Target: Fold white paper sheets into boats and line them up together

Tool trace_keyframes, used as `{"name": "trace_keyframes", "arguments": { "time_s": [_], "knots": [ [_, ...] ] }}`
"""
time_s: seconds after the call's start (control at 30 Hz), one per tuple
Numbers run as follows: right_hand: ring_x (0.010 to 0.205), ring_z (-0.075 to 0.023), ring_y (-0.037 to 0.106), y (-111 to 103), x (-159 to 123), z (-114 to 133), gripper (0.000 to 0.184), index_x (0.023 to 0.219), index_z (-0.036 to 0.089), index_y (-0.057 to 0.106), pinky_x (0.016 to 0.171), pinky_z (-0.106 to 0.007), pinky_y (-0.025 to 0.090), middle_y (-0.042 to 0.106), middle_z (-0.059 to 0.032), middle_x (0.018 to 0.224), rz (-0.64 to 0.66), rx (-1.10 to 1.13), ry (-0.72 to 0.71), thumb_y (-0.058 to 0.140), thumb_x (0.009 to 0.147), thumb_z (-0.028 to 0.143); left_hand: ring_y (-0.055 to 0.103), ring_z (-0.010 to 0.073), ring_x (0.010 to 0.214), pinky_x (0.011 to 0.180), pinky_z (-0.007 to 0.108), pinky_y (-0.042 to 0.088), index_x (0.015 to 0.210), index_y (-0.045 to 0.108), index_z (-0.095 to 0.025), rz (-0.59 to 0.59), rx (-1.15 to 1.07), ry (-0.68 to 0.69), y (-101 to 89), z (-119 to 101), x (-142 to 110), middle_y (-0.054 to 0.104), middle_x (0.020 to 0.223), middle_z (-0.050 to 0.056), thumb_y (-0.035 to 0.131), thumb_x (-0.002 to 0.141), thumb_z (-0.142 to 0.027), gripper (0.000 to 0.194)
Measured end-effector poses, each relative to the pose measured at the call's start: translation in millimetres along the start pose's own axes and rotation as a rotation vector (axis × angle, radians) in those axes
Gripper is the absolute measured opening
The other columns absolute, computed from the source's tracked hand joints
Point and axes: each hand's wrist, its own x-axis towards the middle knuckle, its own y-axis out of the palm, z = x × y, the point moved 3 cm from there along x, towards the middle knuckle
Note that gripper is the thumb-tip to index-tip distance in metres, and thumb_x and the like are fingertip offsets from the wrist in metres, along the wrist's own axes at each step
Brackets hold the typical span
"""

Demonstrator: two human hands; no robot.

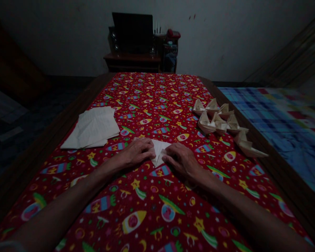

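Note:
A white sheet of paper [159,149], partly folded into a pointed shape, lies flat on the red rocket-patterned tablecloth [152,196]. My left hand [136,152] rests palm down on its left part, fingers pressing the paper. My right hand [180,159] presses on its right edge with the fingertips. Both hands cover much of the sheet.
A loose stack of white paper sheets [93,127] lies to the left. Several folded paper boats [220,119] sit in a cluster at the right, near the table's wooden edge [275,164]. A checked blue cloth [283,122] lies beyond. A dark cabinet with a monitor [133,33] stands at the wall.

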Motion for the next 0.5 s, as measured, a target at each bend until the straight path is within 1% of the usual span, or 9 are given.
{"name": "trace_keyframes", "arguments": {
  "time_s": [0.13, 0.2, 0.27, 0.4, 0.5],
  "knots": [
    [0.079, -0.0174, 0.053, 4.0, 0.0, -1.9, 0.019, 0.100, 0.019, 0.053, 0.070, -0.029, 0.042, 0.060, -0.0056, 0.088, -0.040, 0.002, 0.030, 0.054, 0.086, 0.031, 0.053, 0.0171, 0.084, 0.078, 0.030, 0.038, 0.071, 0.056, -0.017, -0.015, 0.082, -0.019, 4.2, -1.1, 1.4, 0.057, 0.087, 0.002, 0.054, 0.084, -0.035, 0.022],
    [0.080, -0.0177, 0.053, 5.3, -0.3, -2.6, 0.018, 0.101, 0.019, 0.050, 0.069, -0.029, 0.042, 0.060, -0.0062, 0.090, -0.059, -0.002, 0.034, 0.053, 0.087, 0.029, 0.053, 0.0180, 0.086, 0.078, 0.030, 0.039, 0.079, 0.055, -0.018, -0.030, 0.102, -0.010, 6.0, -1.7, 1.6, 0.057, 0.089, 0.002, 0.058, 0.082, -0.035, 0.018],
    [0.077, -0.0175, 0.052, 6.5, -0.5, -3.4, 0.016, 0.098, 0.019, 0.049, 0.066, -0.028, 0.041, 0.059, -0.0060, 0.088, -0.063, -0.024, 0.030, 0.052, 0.087, 0.029, 0.054, 0.0182, 0.085, 0.077, 0.031, 0.040, 0.086, 0.054, -0.018, -0.053, 0.095, -0.019, 7.2, -1.8, 1.5, 0.057, 0.089, 0.001, 0.061, 0.080, -0.033, 0.017],
    [0.074, -0.0173, 0.051, 8.1, -1.0, -5.2, 0.016, 0.096, 0.020, 0.047, 0.063, -0.027, 0.040, 0.058, -0.0052, 0.086, -0.069, -0.049, 0.016, 0.053, 0.085, 0.030, 0.058, 0.0193, 0.089, 0.078, 0.032, 0.045, 0.102, 0.051, -0.021, -0.128, -0.023, -0.097, 6.4, 0.4, -0.8, 0.060, 0.096, 0.002, 0.063, 0.076, -0.030, 0.029],
    [0.074, -0.0169, 0.051, 9.1, -1.9, -6.0, 0.015, 0.095, 0.020, 0.047, 0.064, -0.027, 0.040, 0.057, -0.0046, 0.085, -0.067, -0.052, 0.011, 0.054, 0.085, 0.029, 0.060, 0.0190, 0.094, 0.080, 0.031, 0.048, 0.107, 0.053, -0.021, -0.162, -0.129, -0.102, 3.7, 3.4, -4.7, 0.062, 0.101, 0.003, 0.054, 0.082, -0.028, 0.026]
  ]
}}
